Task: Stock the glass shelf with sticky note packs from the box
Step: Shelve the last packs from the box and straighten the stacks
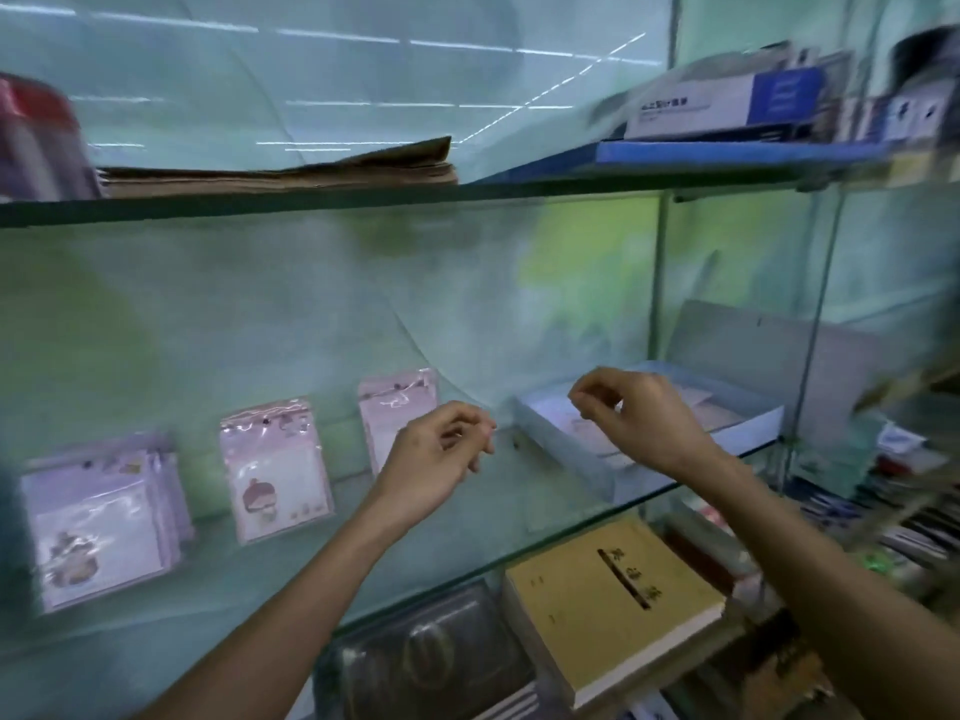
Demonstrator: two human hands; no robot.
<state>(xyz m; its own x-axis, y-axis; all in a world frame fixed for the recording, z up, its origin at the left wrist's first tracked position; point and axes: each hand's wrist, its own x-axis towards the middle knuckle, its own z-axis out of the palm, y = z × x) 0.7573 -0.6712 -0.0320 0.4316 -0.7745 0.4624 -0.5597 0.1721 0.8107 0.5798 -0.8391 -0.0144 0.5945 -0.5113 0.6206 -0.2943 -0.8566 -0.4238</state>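
Observation:
Three groups of pink sticky note packs lean against the back of the glass shelf (467,558): a stack at the left (98,522), one pack in the middle (275,472) and one further right (395,407), partly hidden by my left hand (441,454). My left hand hovers in front of that pack with fingers loosely curled, holding nothing. A shallow white box (644,423) lies on the shelf's right end. My right hand (634,413) hangs over the box, fingers loosely curled and empty.
A glass shelf above carries brown paper (280,171), a red container (36,142) and blue-white boxes (727,103). Below lie a yellow book (613,600) and a dark plastic-wrapped item (426,662). Cluttered stationery fills the right side (904,501).

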